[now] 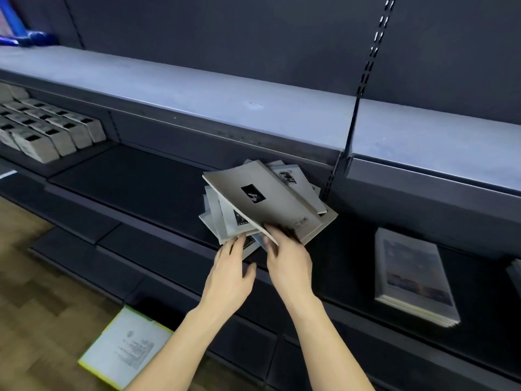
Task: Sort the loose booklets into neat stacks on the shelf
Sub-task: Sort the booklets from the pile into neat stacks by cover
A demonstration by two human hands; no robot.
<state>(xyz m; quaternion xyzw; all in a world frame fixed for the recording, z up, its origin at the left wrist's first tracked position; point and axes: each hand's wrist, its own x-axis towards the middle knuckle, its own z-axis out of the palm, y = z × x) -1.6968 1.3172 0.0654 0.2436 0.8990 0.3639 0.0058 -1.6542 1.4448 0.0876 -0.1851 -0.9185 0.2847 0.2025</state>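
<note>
A messy pile of grey booklets [225,218] lies on the dark shelf [135,182], just left of the slotted upright. The top booklet [270,193], grey with a small black picture, is tilted up off the pile. My right hand [287,258] pinches its near edge, thumb on top. My left hand [228,272] reaches to the pile's front edge with straight fingers touching the lower booklets.
A neat stack of booklets [411,277] lies on the shelf section to the right. Rows of grey boxed items [48,128] fill the shelf at far left. A white sheet with a yellow border [124,348] lies on the wooden floor. A pale upper shelf [197,88] overhangs.
</note>
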